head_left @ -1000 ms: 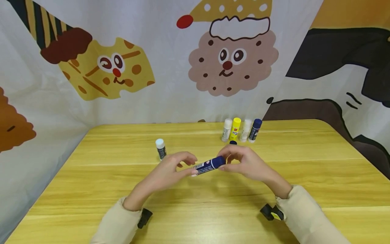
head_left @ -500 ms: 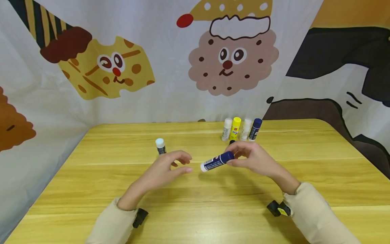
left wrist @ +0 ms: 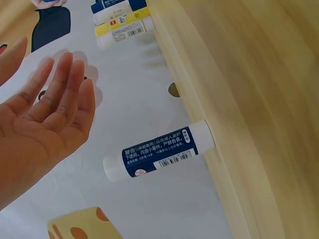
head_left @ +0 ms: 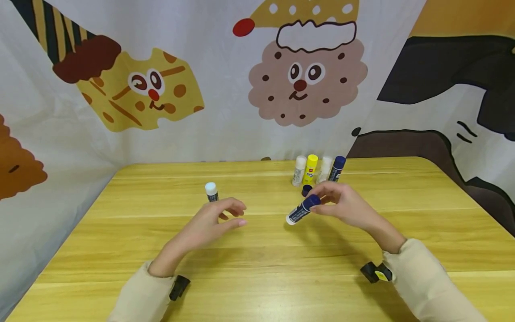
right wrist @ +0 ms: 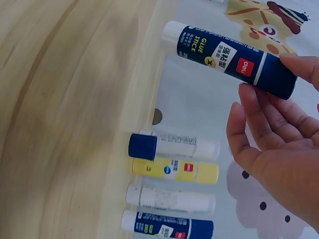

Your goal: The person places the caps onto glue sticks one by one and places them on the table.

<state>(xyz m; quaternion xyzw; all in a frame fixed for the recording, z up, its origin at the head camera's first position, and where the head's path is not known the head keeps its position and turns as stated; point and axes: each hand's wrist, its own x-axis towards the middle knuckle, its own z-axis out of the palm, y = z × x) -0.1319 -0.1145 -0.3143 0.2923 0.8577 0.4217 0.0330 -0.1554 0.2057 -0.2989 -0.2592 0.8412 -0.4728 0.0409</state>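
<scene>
Between thumb and fingers, my right hand [head_left: 344, 205] pinches a navy glue stick [head_left: 302, 210] by its dark blue cap, tilted above the table with its white base toward the lower left. The right wrist view shows its "GLUE STICK" label [right wrist: 219, 54]. My left hand [head_left: 209, 223] is in the air with fingers apart and nothing in it. Just behind it stands a navy glue stick with a white top [head_left: 211, 191], upright; the left wrist view shows that white-topped stick [left wrist: 158, 152] whole. A loose dark blue cap [head_left: 307, 190] sits on the table beyond my right fingers.
At the back right stand a white glue stick [head_left: 299, 171], a yellow glue stick [head_left: 310, 170], another white stick [head_left: 324, 171] and a navy one [head_left: 338, 167], side by side. The wooden table [head_left: 249, 277] ends at a printed curtain [head_left: 225, 134].
My left hand has let go of the navy glue stick's base and drawn back left. My right hand has carried the stick right, its base dipping lower.
</scene>
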